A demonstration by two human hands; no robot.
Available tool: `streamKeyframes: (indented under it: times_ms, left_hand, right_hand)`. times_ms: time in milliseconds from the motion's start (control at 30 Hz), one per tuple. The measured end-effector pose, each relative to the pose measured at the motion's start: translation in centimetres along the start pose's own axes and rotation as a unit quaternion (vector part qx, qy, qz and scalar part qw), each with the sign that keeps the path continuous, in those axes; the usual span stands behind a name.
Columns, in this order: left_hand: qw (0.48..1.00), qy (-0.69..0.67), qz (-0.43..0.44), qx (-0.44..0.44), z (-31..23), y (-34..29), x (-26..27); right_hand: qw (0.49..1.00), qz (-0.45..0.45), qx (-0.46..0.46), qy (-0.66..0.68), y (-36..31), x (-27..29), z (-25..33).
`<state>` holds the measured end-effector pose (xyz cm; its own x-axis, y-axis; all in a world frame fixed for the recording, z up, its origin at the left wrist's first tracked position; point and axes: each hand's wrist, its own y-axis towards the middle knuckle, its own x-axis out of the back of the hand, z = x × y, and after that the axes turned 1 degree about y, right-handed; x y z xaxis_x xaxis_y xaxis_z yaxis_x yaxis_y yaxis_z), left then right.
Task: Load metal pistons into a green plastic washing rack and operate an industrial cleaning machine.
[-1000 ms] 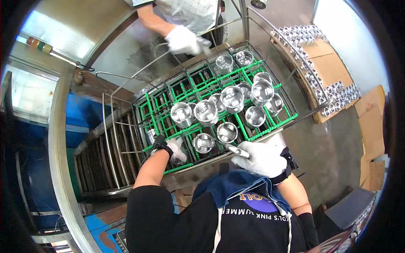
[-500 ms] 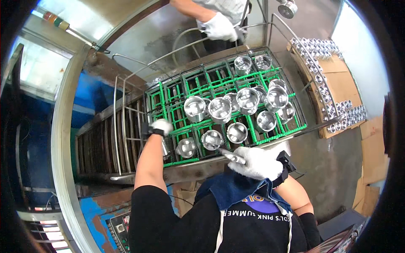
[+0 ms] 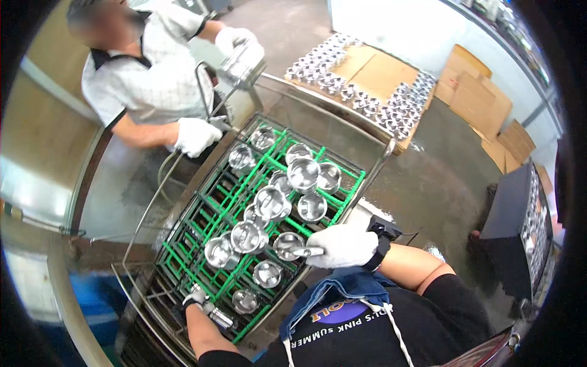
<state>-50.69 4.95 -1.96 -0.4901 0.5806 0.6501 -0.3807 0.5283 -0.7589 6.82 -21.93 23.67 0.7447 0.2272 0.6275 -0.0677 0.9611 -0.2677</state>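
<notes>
A green wire rack (image 3: 208, 202) on a steel cart (image 3: 373, 168) holds several shiny steel pots. In its white glove, my right hand (image 3: 342, 246) grips the handle of one steel pot (image 3: 288, 244) at the rack's near edge. My gloved left hand (image 3: 197, 298) sits at the rack's lower left corner, closed on the handle of another small steel pot (image 3: 220, 318). Across the cart a co-worker in a white shirt lifts a steel pot (image 3: 241, 61) with one gloved hand (image 3: 235, 38); the other gloved hand (image 3: 195, 136) rests at the rack's far edge.
A pallet covered with cardboard (image 3: 367, 73) and rows of steel pots stands at the upper right. Flat cardboard pieces (image 3: 483, 104) lie beyond it on the wet grey floor (image 3: 440, 183). A dark shelf unit (image 3: 520, 226) stands at the right. A steel wall (image 3: 55, 147) is on the left.
My view has swung, so the rack now runs diagonally and the co-worker shows fully. My right hand has closed on a pot's handle; my left hand dropped to the rack's lower corner.
</notes>
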Motion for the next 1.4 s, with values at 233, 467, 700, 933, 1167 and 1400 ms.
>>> streamKeyframes:
  times_ms: [233, 467, 700, 933, 1167, 1400]
  left_hand:
    - [0.655, -0.751, -0.007, -0.080, -3.7, -6.3, -1.1]
    - [0.704, -0.688, -0.046, -0.170, -4.0, -3.6, -2.0]
    - [0.637, -0.732, -0.042, -0.240, -5.8, -7.9, 2.4]
    - [0.822, -0.476, -0.152, -0.273, -12.6, -26.7, -1.7]
    - [0.943, -0.118, -0.086, -0.299, -11.6, -26.2, -6.3]
    - [0.886, -0.368, 0.046, -0.278, -12.8, -27.4, -5.3]
  right_hand:
    - [0.999, -0.016, -0.035, 0.001, -0.1, 0.4, 0.6]
    - [0.999, -0.031, -0.020, 0.015, 0.5, -0.4, 0.0]
    - [0.999, 0.001, 0.037, 0.036, 0.0, -2.0, 1.0]
    - [0.996, 0.008, 0.041, 0.076, -0.4, -2.7, 2.2]
    - [0.994, 0.069, 0.019, 0.081, -1.3, -1.5, 2.4]
    - [0.993, 0.075, -0.031, 0.088, -1.6, -1.5, 1.3]
